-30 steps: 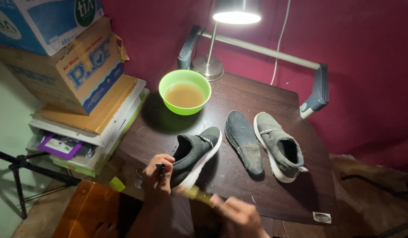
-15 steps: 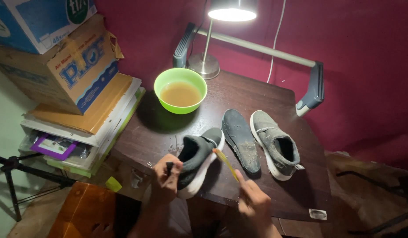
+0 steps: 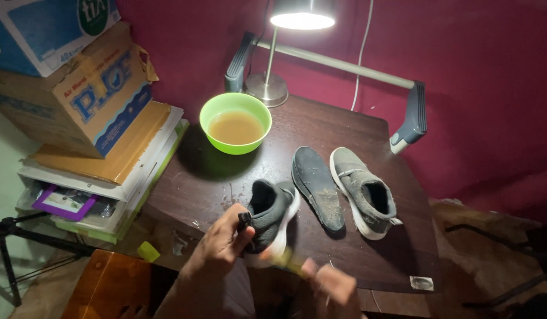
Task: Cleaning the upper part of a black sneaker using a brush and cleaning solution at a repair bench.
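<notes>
A green bowl [image 3: 236, 123] of brownish liquid sits beneath a lit desk lamp [image 3: 288, 35]; stacked cardboard boxes [image 3: 78, 88] stand beside the wooden table [image 3: 356, 260].

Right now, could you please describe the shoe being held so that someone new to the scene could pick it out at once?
Start at the dark wooden table under the lit desk lamp, then look to its near edge, in front of the green plastic bowl of brownish liquid. The grey slip-on shoe with a white sole lies there in the left hand; unlike the other grey shoe and the loose dark insole, it is being held.

Both hands are low in view: left hand [image 3: 226, 242] pinching closed, right hand [image 3: 332, 283] blurred.
</notes>
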